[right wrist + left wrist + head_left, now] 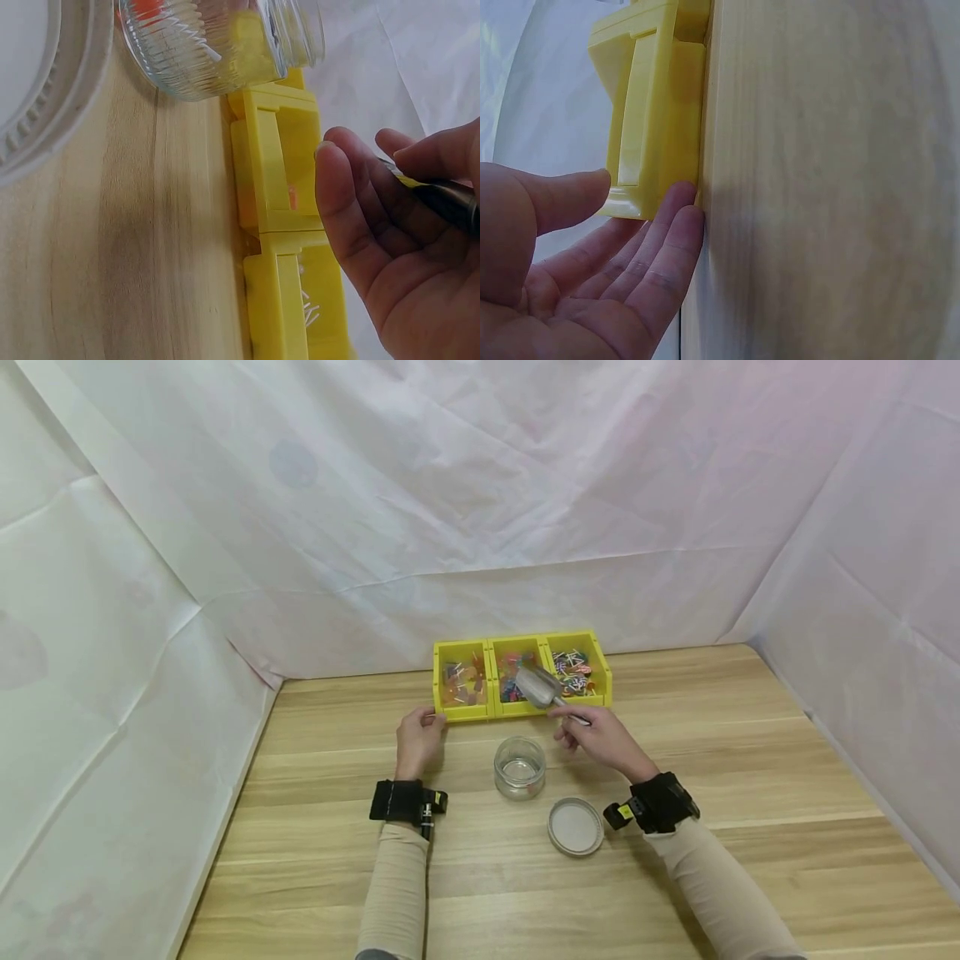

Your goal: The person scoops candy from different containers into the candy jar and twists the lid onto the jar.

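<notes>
A yellow three-compartment bin (467, 714) holds small wrapped lollipops with white sticks. At its front left corner is my left hand (418, 743); in the left wrist view the fairly straight fingers (660, 281) touch the bin's outer side, thumb close to its front edge. My right hand (600, 739) holds a metal scoop (537, 687) by its handle (450, 204). The scoop's bowl is over the middle compartment, tilted, hiding some lollipops there. In front of the bin stands an open glass jar (519, 783); a red bit and white sticks show through its wall in the right wrist view.
A round jar lid (575, 827) lies on the wooden table (495, 893), right of the jar and near my right wrist. White cloth (480, 485) hangs close behind the bin and along both sides of the table.
</notes>
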### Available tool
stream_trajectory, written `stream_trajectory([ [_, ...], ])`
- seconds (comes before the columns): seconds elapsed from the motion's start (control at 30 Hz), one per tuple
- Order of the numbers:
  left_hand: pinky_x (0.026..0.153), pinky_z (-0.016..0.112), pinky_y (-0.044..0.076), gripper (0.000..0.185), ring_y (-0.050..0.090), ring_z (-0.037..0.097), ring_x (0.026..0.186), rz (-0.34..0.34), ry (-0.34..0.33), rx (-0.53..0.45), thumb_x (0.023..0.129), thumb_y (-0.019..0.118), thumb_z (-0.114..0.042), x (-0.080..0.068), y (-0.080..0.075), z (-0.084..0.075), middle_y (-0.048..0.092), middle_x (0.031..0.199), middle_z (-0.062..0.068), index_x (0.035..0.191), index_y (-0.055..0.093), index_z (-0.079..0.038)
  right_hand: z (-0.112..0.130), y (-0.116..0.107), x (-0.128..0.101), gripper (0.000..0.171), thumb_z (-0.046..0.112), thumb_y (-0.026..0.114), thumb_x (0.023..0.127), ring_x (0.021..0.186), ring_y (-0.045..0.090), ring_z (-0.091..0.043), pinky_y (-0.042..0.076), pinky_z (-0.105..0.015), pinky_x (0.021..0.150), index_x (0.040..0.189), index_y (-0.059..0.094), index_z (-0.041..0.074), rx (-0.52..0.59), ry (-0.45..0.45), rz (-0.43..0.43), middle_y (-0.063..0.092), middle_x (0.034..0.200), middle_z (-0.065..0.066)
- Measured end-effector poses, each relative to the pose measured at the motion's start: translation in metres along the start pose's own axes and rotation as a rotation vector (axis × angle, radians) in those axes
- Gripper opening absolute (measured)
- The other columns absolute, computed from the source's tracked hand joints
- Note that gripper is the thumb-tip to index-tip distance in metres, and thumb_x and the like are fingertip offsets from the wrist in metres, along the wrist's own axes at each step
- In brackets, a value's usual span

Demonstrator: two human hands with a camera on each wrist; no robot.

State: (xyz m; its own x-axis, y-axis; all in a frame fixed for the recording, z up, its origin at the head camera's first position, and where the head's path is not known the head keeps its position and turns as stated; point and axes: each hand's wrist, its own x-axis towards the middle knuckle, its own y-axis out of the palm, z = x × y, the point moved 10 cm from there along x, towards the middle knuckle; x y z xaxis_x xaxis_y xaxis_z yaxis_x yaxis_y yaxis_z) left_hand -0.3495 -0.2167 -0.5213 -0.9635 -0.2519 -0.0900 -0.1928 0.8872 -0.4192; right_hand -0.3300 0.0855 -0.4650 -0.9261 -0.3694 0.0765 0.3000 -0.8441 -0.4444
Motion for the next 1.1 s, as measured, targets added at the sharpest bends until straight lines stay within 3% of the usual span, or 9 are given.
stream_trajectory([
  [0.2, 0.091, 0.046, 0.053, 0.035, 0.066, 0.033, 0.107, -0.003, -0.005, -0.005, 0.099, 0.061, -0.021, 0.0, -0.001, -0.001, 0.069, 0.115, 0.019, 0.128, 0.063, -0.001, 0.02, -0.002, -0.001, 0.031, -0.003, 0.042, 0.101, 0.068, 0.066, -0.018, 0.059, -0.05, 0.068, 0.124, 0.063, -0.007, -0.01, 0.029, 0.001, 0.071, 0.085, -0.02],
  [0.43, 0.091, 0.046, 0.054, 0.035, 0.066, 0.034, 0.107, -0.008, -0.003, 0.01, 0.099, 0.061, -0.02, 0.001, -0.001, -0.001, 0.069, 0.115, 0.021, 0.128, 0.063, 0.0, 0.033, 0.0, -0.001, 0.032, -0.002, 0.043, 0.101, 0.078, 0.067, -0.039, 0.057, -0.054, 0.073, 0.126, 0.062, -0.008, 0.01, 0.066, 0.017, 0.07, 0.088, -0.023],
  [0.5, 0.091, 0.046, 0.054, 0.035, 0.066, 0.034, 0.107, -0.007, -0.003, 0.009, 0.099, 0.061, -0.02, 0.001, -0.001, -0.001, 0.069, 0.115, 0.021, 0.128, 0.063, 0.0, 0.034, 0.001, 0.001, 0.032, -0.001, 0.043, 0.101, 0.076, 0.067, -0.034, 0.057, -0.055, 0.075, 0.127, 0.061, -0.007, 0.013, 0.082, 0.022, 0.069, 0.089, -0.024],
  [0.63, 0.091, 0.046, 0.053, 0.035, 0.065, 0.034, 0.108, 0.004, -0.014, 0.008, 0.099, 0.061, -0.022, 0.002, 0.0, 0.0, 0.069, 0.116, 0.02, 0.128, 0.064, -0.001, 0.038, 0.002, 0.002, 0.033, 0.001, 0.041, 0.102, 0.074, 0.066, -0.026, 0.059, -0.044, 0.071, 0.128, 0.06, -0.006, 0.001, 0.094, 0.038, 0.069, 0.089, -0.021],
  [0.73, 0.092, 0.046, 0.053, 0.035, 0.065, 0.033, 0.108, 0.015, -0.021, 0.0, 0.099, 0.061, -0.023, 0.002, 0.0, 0.001, 0.069, 0.115, 0.02, 0.127, 0.064, -0.002, 0.032, 0.003, 0.006, 0.033, 0.002, 0.04, 0.103, 0.079, 0.066, -0.037, 0.058, -0.034, 0.068, 0.129, 0.059, -0.006, -0.012, 0.101, 0.05, 0.068, 0.091, -0.026],
  [0.87, 0.091, 0.045, 0.053, 0.035, 0.066, 0.032, 0.108, 0.026, -0.019, -0.011, 0.098, 0.062, -0.023, 0.002, 0.001, 0.001, 0.07, 0.115, 0.019, 0.127, 0.064, -0.003, 0.012, 0.005, 0.013, 0.035, 0.004, 0.039, 0.104, 0.085, 0.064, -0.046, 0.058, -0.04, 0.07, 0.132, 0.058, -0.004, 0.007, 0.123, 0.059, 0.066, 0.099, -0.032],
  [1.1, 0.091, 0.045, 0.052, 0.034, 0.067, 0.032, 0.105, 0.029, -0.009, -0.014, 0.098, 0.062, -0.02, 0.0, -0.001, -0.001, 0.071, 0.111, 0.019, 0.127, 0.064, -0.002, 0.002, 0.006, 0.018, 0.036, 0.005, 0.039, 0.103, 0.088, 0.064, -0.045, 0.057, -0.052, 0.076, 0.133, 0.058, -0.001, 0.035, 0.146, 0.061, 0.068, 0.097, -0.027],
])
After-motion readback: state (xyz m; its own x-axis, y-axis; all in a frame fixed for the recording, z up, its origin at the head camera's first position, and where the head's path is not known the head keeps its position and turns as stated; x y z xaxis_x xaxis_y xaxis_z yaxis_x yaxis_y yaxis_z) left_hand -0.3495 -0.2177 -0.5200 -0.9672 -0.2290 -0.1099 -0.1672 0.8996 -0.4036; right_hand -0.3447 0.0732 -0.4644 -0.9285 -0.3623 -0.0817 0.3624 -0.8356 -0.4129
